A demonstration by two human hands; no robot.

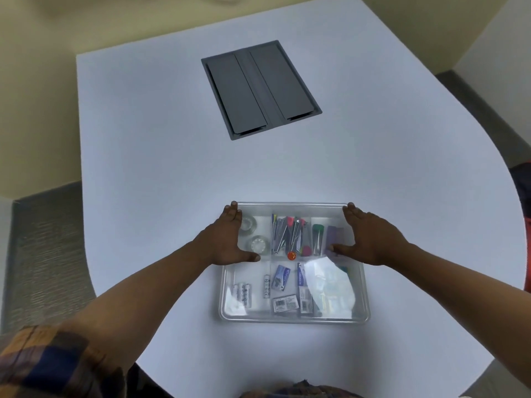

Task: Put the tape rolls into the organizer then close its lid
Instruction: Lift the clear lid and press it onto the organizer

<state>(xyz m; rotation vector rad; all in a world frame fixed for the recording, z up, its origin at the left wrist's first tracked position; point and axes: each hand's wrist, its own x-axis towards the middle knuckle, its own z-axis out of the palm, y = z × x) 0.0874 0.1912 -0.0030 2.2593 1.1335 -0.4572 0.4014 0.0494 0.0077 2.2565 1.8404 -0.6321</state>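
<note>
The clear plastic organizer sits on the white table near me, and its transparent lid lies flat over it. Two clear tape rolls lie side by side in the far-left compartment, seen through the lid. My left hand rests palm down on the lid's far-left side, with the fingers reaching the corner and the thumb spread across the top. On the far-right side my right hand lies the same way. Neither hand grips anything.
Other compartments hold pens and markers, batteries and small packets. A dark grey hatch is set into the table farther away. The table's curved edges run left and right of the organizer.
</note>
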